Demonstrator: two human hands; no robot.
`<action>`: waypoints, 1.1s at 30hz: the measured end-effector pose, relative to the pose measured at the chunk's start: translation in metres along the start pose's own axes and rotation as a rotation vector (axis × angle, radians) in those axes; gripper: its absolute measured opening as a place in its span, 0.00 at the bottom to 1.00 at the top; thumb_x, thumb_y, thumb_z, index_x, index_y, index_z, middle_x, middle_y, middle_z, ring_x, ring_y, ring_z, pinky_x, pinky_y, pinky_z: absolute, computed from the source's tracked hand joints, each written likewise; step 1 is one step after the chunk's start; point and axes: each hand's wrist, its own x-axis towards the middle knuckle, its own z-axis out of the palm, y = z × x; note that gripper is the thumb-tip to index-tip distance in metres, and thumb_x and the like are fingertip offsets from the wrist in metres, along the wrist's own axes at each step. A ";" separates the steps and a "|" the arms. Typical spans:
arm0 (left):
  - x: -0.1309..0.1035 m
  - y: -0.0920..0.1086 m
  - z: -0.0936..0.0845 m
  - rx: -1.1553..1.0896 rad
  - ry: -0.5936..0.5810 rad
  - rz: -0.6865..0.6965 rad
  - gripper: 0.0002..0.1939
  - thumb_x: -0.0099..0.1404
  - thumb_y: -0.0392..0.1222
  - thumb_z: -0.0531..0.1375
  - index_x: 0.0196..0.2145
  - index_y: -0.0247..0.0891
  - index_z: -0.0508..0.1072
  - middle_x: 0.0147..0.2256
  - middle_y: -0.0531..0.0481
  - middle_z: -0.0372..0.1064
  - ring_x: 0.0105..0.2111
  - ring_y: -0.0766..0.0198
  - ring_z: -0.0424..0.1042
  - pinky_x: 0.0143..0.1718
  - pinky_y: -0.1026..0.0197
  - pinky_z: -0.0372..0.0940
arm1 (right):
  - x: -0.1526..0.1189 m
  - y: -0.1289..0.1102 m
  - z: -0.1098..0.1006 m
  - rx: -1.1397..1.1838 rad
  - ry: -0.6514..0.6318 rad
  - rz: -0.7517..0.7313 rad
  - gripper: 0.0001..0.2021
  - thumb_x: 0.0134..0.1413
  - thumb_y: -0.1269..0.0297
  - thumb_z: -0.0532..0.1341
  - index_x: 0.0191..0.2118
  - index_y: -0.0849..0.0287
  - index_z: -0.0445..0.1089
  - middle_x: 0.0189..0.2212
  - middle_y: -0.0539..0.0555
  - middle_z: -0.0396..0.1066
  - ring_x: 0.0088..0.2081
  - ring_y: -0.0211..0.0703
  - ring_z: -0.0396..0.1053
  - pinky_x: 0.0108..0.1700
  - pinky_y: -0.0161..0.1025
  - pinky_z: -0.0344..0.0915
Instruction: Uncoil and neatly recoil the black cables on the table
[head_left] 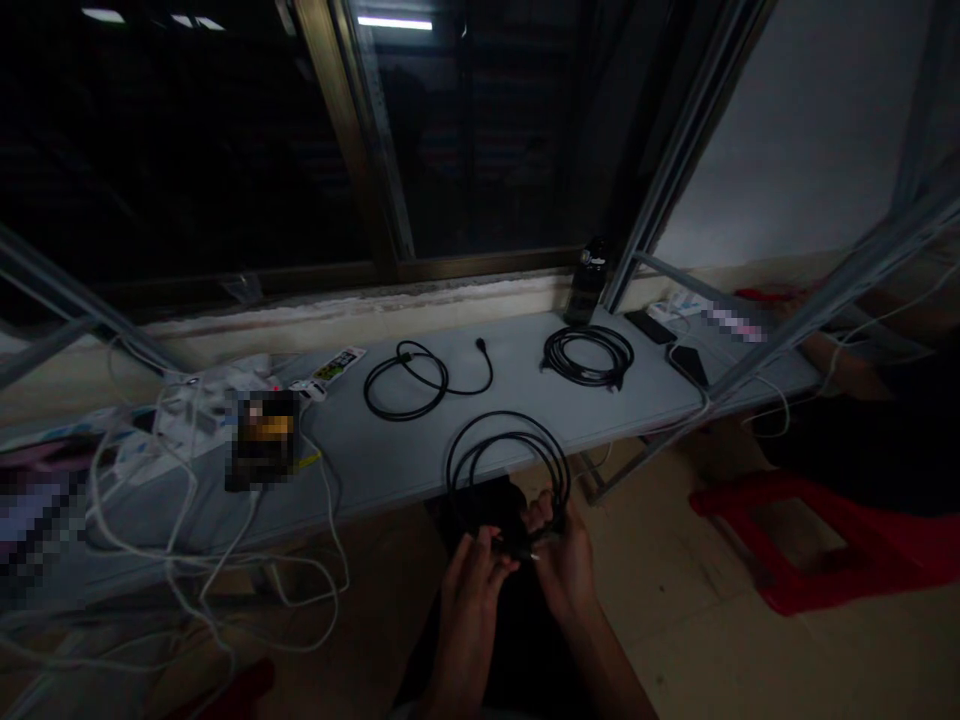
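Note:
Between my two hands is a black cable (517,436), wound in a few loose loops that rise above my fingers and overlap the table's front edge. My left hand (474,580) is closed around a lower part of it, near a dark end piece. My right hand (564,555) grips the gathered loops on the other side. The exact finger contact is dim. On the table beyond lies a second black cable (406,416), loosely looped, with its plug (481,344) pointing away. A third black cable (589,380) is coiled neatly to the right.
A narrow grey table (517,350) runs below a window. A dark bottle (587,283) and phones (688,366) stand or lie toward the right. White cables (184,500) tangle over the left edge. A red stool (795,590) and another person's arm (844,370) are at right.

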 end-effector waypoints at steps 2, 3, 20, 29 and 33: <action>-0.001 -0.003 0.001 -0.032 0.015 -0.023 0.30 0.52 0.55 0.86 0.41 0.34 0.81 0.45 0.42 0.80 0.38 0.59 0.81 0.49 0.52 0.80 | -0.005 0.003 0.001 -0.004 0.007 0.015 0.25 0.57 0.49 0.80 0.39 0.55 0.65 0.28 0.44 0.58 0.31 0.38 0.63 0.36 0.35 0.70; -0.002 -0.005 0.002 -0.031 0.023 -0.029 0.30 0.52 0.54 0.87 0.41 0.34 0.81 0.45 0.43 0.80 0.39 0.58 0.81 0.51 0.51 0.80 | -0.008 0.004 0.003 0.002 0.013 0.008 0.25 0.57 0.49 0.80 0.40 0.55 0.65 0.28 0.44 0.59 0.32 0.38 0.64 0.37 0.35 0.72; 0.034 0.098 0.014 0.517 -0.208 0.291 0.42 0.68 0.57 0.76 0.71 0.39 0.66 0.40 0.48 0.79 0.26 0.64 0.77 0.27 0.63 0.75 | -0.026 -0.036 0.005 -0.276 -0.149 0.323 0.37 0.51 0.28 0.80 0.35 0.55 0.63 0.16 0.35 0.40 0.17 0.28 0.32 0.17 0.26 0.40; 0.028 0.103 0.027 0.561 -0.348 0.166 0.44 0.78 0.76 0.58 0.74 0.39 0.65 0.31 0.55 0.70 0.14 0.70 0.63 0.16 0.63 0.71 | -0.036 -0.048 0.016 -0.315 -0.269 0.206 0.33 0.62 0.30 0.76 0.33 0.56 0.68 0.15 0.37 0.41 0.17 0.29 0.34 0.19 0.30 0.47; 0.026 0.105 0.029 0.411 -0.383 0.003 0.48 0.75 0.78 0.60 0.76 0.41 0.64 0.29 0.57 0.67 0.15 0.72 0.54 0.13 0.63 0.68 | -0.034 -0.052 0.015 -0.262 -0.350 0.185 0.28 0.68 0.37 0.75 0.34 0.56 0.68 0.15 0.37 0.39 0.17 0.31 0.36 0.21 0.32 0.51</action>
